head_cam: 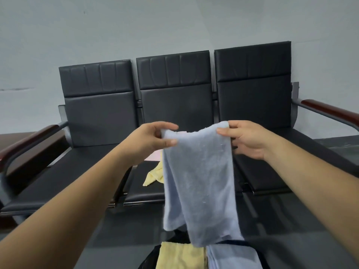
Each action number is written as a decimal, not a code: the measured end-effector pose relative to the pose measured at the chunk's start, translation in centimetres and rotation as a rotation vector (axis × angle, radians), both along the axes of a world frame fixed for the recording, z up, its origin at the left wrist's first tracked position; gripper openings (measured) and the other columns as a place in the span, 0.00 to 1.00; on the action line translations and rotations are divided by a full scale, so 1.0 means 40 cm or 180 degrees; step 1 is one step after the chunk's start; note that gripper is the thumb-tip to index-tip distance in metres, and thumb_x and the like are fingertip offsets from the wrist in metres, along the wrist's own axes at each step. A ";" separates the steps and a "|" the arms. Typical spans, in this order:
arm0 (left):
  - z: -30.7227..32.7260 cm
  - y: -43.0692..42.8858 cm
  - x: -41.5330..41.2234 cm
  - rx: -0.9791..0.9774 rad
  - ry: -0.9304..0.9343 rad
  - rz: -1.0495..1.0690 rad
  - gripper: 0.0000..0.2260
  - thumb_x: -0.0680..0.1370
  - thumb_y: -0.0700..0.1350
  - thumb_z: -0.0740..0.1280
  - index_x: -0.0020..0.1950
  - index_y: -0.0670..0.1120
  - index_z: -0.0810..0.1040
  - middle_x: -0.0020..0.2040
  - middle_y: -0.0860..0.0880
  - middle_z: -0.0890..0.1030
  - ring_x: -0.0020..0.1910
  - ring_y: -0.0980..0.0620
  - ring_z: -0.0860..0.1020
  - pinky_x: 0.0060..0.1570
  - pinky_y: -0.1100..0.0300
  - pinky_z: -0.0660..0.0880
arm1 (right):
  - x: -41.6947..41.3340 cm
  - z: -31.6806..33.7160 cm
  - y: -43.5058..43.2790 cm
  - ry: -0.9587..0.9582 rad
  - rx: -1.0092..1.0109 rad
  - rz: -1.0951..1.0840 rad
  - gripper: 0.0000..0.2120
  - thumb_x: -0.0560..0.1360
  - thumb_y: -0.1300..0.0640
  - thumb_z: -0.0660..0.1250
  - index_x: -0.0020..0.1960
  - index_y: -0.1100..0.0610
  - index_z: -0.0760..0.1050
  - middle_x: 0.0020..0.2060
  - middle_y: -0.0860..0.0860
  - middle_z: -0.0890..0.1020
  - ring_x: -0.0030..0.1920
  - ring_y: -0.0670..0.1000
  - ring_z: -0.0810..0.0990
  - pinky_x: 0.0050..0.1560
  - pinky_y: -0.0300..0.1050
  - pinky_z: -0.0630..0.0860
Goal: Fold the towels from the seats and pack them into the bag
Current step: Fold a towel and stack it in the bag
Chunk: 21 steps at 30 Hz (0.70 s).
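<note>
Both arms stretched out, left hand (155,137) and right hand (247,139) each kept a closed grip pinching the fluffy blue towel's (198,181) top corners.

A row of three black padded seats (174,121) stands against a pale wall, with a wood-topped armrest at each end. On the middle seat lies a crumpled yellow towel (154,176), and just behind it a pink towel (154,157) (mostly hidden, so its shape is unclear). The left and right seats are bare. In front, the dark floor (116,230) carries a black bag (149,259), partly in view.
</note>
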<state>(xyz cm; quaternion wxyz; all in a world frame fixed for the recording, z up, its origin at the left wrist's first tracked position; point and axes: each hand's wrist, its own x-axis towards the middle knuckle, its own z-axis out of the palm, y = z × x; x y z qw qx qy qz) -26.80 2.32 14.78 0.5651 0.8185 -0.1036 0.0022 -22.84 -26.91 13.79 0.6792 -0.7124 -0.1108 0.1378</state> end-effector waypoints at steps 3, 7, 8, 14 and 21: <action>0.002 0.002 0.004 0.1159 -0.0360 0.0218 0.09 0.75 0.45 0.78 0.53 0.55 0.86 0.45 0.54 0.86 0.46 0.52 0.83 0.55 0.52 0.78 | 0.004 0.002 0.004 -0.0269 -0.0309 -0.0164 0.10 0.80 0.55 0.71 0.60 0.56 0.82 0.52 0.53 0.88 0.53 0.55 0.87 0.55 0.55 0.82; 0.006 -0.010 0.005 0.0812 -0.0327 0.0287 0.05 0.82 0.46 0.69 0.50 0.48 0.84 0.43 0.49 0.87 0.42 0.52 0.84 0.48 0.58 0.81 | 0.014 -0.001 0.022 -0.0125 0.0266 -0.0375 0.09 0.77 0.58 0.73 0.56 0.61 0.83 0.52 0.56 0.87 0.51 0.56 0.86 0.50 0.50 0.82; 0.006 -0.012 0.008 0.0565 -0.0219 0.0262 0.06 0.83 0.45 0.68 0.52 0.45 0.83 0.43 0.48 0.86 0.41 0.51 0.85 0.45 0.60 0.81 | 0.019 0.000 0.025 0.0020 0.0539 -0.0381 0.10 0.77 0.60 0.73 0.56 0.63 0.83 0.53 0.58 0.87 0.52 0.55 0.86 0.50 0.50 0.83; 0.008 -0.004 0.055 -0.0932 0.0064 0.0504 0.12 0.75 0.41 0.76 0.56 0.43 0.81 0.45 0.45 0.83 0.37 0.51 0.82 0.40 0.59 0.78 | 0.048 0.010 0.020 0.0276 0.1179 -0.0035 0.13 0.74 0.67 0.71 0.58 0.68 0.81 0.54 0.59 0.86 0.56 0.53 0.86 0.53 0.42 0.83; -0.004 0.006 0.135 0.1285 -0.0657 0.0874 0.04 0.77 0.45 0.75 0.50 0.52 0.86 0.35 0.51 0.80 0.30 0.53 0.73 0.34 0.58 0.72 | 0.124 -0.020 0.026 -0.0560 -0.0019 -0.0974 0.06 0.72 0.59 0.78 0.48 0.58 0.85 0.47 0.50 0.88 0.50 0.50 0.86 0.48 0.44 0.78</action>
